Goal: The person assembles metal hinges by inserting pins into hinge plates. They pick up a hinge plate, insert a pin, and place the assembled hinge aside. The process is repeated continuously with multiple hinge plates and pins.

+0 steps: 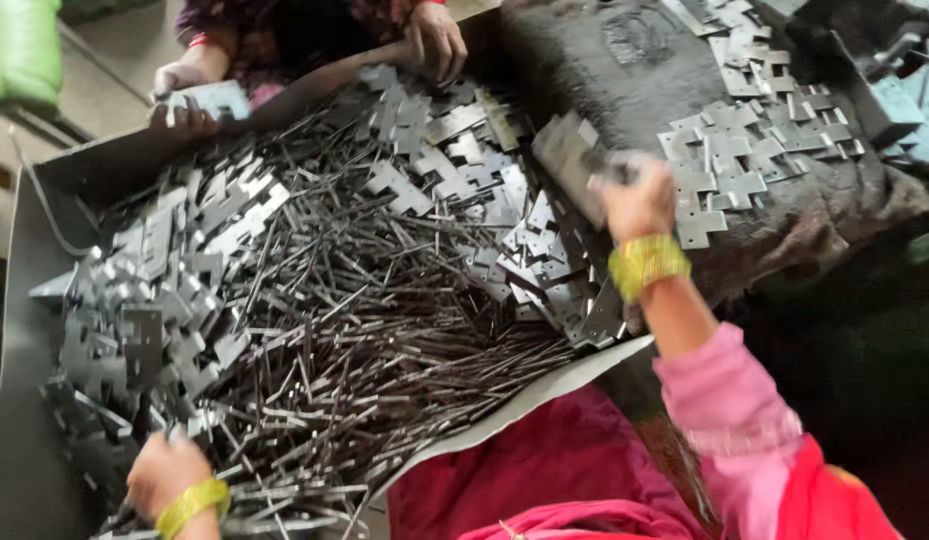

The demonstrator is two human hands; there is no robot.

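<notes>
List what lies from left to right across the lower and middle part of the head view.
Left hand on the pile, heap of thin metal rods, right hand gripping a stack of flat metal plates, then loose plates on the dark cloth.

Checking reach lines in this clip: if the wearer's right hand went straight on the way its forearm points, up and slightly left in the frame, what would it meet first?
Probably the stack of flat metal plates already in the right hand; beyond it, the dark cloth. Motion blur leaves depth unclear.
</notes>
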